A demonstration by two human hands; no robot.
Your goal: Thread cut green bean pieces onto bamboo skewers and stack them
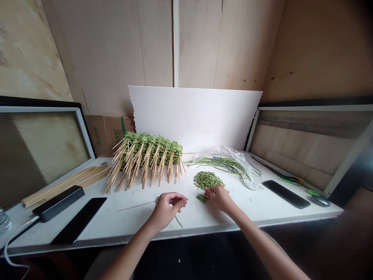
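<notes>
My left hand (170, 208) is closed near the table's front edge, its thumb and fingers pinched round something small and green. Beneath it, a thin wooden skewer (135, 206) lies on the white table, its right end near a green piece. My right hand (217, 195) is closed, fingertips down beside a few short green pieces (201, 198); what they hold, if anything, is hidden. Just behind it sits a heap of short cut green stems (207, 179). Skewers threaded with green pieces (154, 149) are stacked at the back left, bare ends toward me.
Bare skewers (70, 182), a black box (60, 202) and a black phone (80, 219) lie left. Long green stems (224, 163) sit by a plastic bag (240, 161). Another phone (286, 193) and a mouse (320, 200) are right. A white board (195, 116) stands behind.
</notes>
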